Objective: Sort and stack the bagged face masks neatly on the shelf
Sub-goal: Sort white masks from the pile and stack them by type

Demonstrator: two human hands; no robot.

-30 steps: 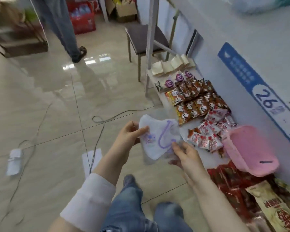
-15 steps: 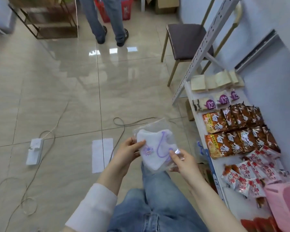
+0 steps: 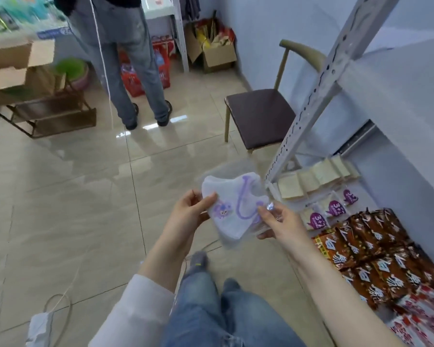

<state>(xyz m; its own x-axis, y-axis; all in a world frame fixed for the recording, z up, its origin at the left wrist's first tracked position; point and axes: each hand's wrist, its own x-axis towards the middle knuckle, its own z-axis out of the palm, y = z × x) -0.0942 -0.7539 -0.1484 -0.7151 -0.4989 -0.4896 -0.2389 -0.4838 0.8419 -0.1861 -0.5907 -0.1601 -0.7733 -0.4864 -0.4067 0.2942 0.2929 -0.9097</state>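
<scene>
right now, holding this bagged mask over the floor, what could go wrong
The left hand and right hand pinch the bagged mask by its edges; it may slip onto the tiles. A cable loops on the floor beside the legs, a trip risk. The snack packets crowd the shelf, so placing it could nudge them.

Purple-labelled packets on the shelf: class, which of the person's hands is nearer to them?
Right. The right hand pinches the bagged mask by the edge closest to the purple-labelled packets; the left hand holds the mask's opposite edge, farther away.
</scene>
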